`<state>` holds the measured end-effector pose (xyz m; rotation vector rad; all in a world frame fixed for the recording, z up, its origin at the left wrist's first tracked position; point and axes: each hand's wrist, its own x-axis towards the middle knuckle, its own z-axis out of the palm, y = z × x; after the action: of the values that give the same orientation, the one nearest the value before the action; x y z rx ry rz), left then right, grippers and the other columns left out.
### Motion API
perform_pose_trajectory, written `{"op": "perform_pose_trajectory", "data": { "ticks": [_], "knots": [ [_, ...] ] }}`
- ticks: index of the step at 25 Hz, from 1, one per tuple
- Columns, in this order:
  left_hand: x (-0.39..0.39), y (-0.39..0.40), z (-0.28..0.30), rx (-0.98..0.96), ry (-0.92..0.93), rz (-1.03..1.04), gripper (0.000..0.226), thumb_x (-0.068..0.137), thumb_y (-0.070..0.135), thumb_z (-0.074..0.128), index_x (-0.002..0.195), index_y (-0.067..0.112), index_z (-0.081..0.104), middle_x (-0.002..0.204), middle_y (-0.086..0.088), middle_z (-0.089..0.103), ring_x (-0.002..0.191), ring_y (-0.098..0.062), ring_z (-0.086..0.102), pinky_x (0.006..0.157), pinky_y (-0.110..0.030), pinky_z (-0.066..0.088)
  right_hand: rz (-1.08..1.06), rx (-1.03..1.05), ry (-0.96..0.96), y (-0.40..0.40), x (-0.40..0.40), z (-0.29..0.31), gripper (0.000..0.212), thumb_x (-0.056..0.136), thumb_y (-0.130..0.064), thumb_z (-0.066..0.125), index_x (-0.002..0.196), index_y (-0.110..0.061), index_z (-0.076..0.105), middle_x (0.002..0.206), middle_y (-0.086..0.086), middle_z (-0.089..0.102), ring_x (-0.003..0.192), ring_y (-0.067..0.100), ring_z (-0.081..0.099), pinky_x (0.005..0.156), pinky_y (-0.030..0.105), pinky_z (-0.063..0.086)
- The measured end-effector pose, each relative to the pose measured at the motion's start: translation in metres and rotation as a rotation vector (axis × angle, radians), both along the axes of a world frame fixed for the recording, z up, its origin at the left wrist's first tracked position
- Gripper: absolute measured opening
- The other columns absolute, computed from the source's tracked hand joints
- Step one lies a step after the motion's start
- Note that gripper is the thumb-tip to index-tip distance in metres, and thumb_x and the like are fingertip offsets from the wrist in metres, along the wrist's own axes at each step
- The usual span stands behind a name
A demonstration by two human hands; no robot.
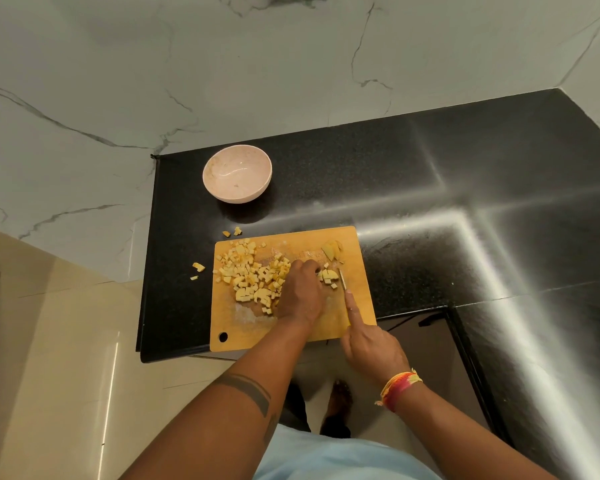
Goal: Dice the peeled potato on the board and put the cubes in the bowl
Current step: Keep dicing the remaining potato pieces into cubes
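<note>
A wooden cutting board (343, 247) lies on the black counter. A heap of yellow potato cubes (250, 275) covers its left half. My left hand (303, 292) presses down on a small piece of potato (328, 274) near the middle of the board. My right hand (371, 344) grips a knife (342, 280), index finger stretched along its spine, blade just right of that piece. Another uncut potato chunk (331, 250) sits at the board's far right corner. The pink bowl (237, 174) stands beyond the board on the left, with no cubes in it.
A few stray cubes (198, 267) lie on the black counter (465, 202) left of the board and near its far left corner (232, 232). The counter ends just left of the board, with tiled floor below. Marble wall rises behind.
</note>
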<state>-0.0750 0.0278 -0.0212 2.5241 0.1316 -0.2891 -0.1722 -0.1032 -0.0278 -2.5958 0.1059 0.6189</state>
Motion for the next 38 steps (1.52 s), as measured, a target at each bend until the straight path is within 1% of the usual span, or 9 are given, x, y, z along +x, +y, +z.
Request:
{"op": "perform_pose_trajectory", "data": {
  "ticks": [3, 6, 12, 15, 19, 22, 27, 32, 38],
  "knots": [
    [-0.002, 0.006, 0.001, -0.032, -0.085, 0.010, 0.026, 0.103, 0.016, 0.050, 0.122, 0.020, 0.067, 0.120, 0.001, 0.058, 0.104, -0.020, 0.059, 0.084, -0.035, 0.054, 0.079, 0.001, 0.004, 0.025, 0.009, 0.000, 0.079, 0.102, -0.028, 0.034, 0.159, -0.031, -0.020, 0.070, 0.000, 0.057, 0.059, 0.027, 0.058, 0.059, 0.038, 0.048],
    [-0.002, 0.017, 0.001, -0.042, -0.131, 0.034, 0.024, 0.103, 0.017, 0.050, 0.118, 0.017, 0.068, 0.116, -0.001, 0.060, 0.101, -0.019, 0.059, 0.079, -0.026, 0.047, 0.118, 0.023, -0.024, 0.041, 0.018, 0.004, 0.077, 0.103, -0.029, 0.035, 0.161, -0.028, -0.016, 0.072, 0.001, 0.054, 0.061, 0.029, 0.056, 0.058, 0.038, 0.044],
    [0.000, 0.027, 0.002, -0.047, -0.157, 0.023, 0.023, 0.103, 0.017, 0.050, 0.116, 0.018, 0.069, 0.116, 0.000, 0.062, 0.097, -0.016, 0.058, 0.075, -0.024, 0.044, 0.031, -0.035, 0.027, 0.023, 0.024, 0.010, 0.082, 0.100, -0.028, 0.038, 0.159, -0.033, -0.019, 0.070, 0.001, 0.054, 0.051, 0.018, 0.046, 0.055, 0.035, 0.036],
    [0.002, 0.025, 0.003, -0.066, -0.152, 0.009, 0.023, 0.103, 0.018, 0.049, 0.116, 0.018, 0.068, 0.117, 0.001, 0.061, 0.096, -0.013, 0.057, 0.075, -0.022, 0.042, 0.100, -0.019, 0.000, 0.032, 0.023, 0.008, 0.079, 0.100, -0.029, 0.037, 0.160, -0.035, -0.014, 0.072, 0.002, 0.057, 0.060, 0.026, 0.057, 0.056, 0.036, 0.042],
    [0.004, 0.027, 0.000, -0.043, -0.158, 0.005, 0.024, 0.102, 0.017, 0.050, 0.117, 0.019, 0.069, 0.116, 0.002, 0.062, 0.098, -0.015, 0.058, 0.075, -0.023, 0.043, 0.034, -0.026, 0.000, 0.026, 0.028, 0.005, 0.080, 0.100, -0.029, 0.038, 0.160, -0.033, -0.015, 0.071, 0.000, 0.057, 0.053, 0.018, 0.049, 0.052, 0.034, 0.037],
    [0.006, 0.025, -0.001, -0.047, -0.146, 0.004, 0.024, 0.102, 0.018, 0.049, 0.116, 0.018, 0.069, 0.116, 0.000, 0.062, 0.099, -0.016, 0.059, 0.078, -0.026, 0.047, 0.105, -0.020, -0.014, 0.029, 0.028, 0.006, 0.078, 0.100, -0.031, 0.037, 0.161, -0.032, -0.012, 0.073, 0.002, 0.059, 0.061, 0.025, 0.059, 0.057, 0.037, 0.047],
    [0.022, 0.011, -0.001, -0.105, -0.182, -0.049, 0.025, 0.100, 0.015, 0.052, 0.119, 0.017, 0.068, 0.115, -0.001, 0.060, 0.101, -0.018, 0.059, 0.082, -0.026, 0.048, -0.013, 0.013, -0.089, 0.014, 0.027, 0.012, 0.078, 0.101, -0.029, 0.038, 0.161, -0.035, -0.010, 0.061, -0.005, 0.051, 0.049, 0.016, 0.046, 0.046, 0.032, 0.028],
    [0.052, -0.018, -0.007, -0.131, -0.062, -0.063, 0.039, 0.097, 0.024, 0.065, 0.136, 0.021, 0.058, 0.135, -0.001, 0.050, 0.113, -0.022, 0.058, 0.096, -0.035, 0.051, -0.114, 0.012, -0.092, -0.008, 0.020, 0.009, 0.073, 0.101, -0.030, 0.037, 0.161, -0.038, -0.005, 0.062, -0.004, 0.056, 0.053, 0.018, 0.054, 0.050, 0.037, 0.040],
    [0.058, -0.020, -0.017, -0.109, -0.072, -0.066, 0.032, 0.095, 0.015, 0.066, 0.127, 0.019, 0.061, 0.127, 0.000, 0.056, 0.113, -0.021, 0.056, 0.095, -0.031, 0.047, -0.111, 0.067, -0.101, -0.012, 0.025, 0.005, 0.071, 0.101, -0.029, 0.039, 0.162, -0.037, 0.003, 0.060, -0.004, 0.056, 0.052, 0.018, 0.054, 0.050, 0.038, 0.042]
  ]
}}
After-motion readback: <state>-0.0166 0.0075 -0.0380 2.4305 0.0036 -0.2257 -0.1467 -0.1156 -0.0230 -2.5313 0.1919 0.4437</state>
